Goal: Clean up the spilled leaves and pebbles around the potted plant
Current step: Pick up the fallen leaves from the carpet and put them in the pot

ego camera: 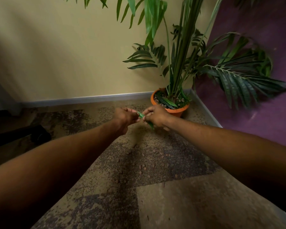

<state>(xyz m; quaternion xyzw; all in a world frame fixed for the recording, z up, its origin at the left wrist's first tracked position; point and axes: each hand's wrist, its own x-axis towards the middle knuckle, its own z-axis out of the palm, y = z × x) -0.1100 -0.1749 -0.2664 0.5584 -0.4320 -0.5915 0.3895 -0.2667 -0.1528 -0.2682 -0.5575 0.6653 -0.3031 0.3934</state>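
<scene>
Pinching 1 green leaf [141, 115] between left hand [125, 119] and right hand [155, 119], both closed on it near the pot [175, 111], pebbles [149, 162] left scattered on the near carpet [188, 204].

We see a mottled brown, rough-looking carpet floor [180, 199] strewn with small reddish-brown matt pebbles [144, 166]. The orange pot [175, 111] looks like smooth plastic. The long green leaf strip [141, 115] has a slight gloss; the grey skirting board [89, 99] looks smooth.
</scene>
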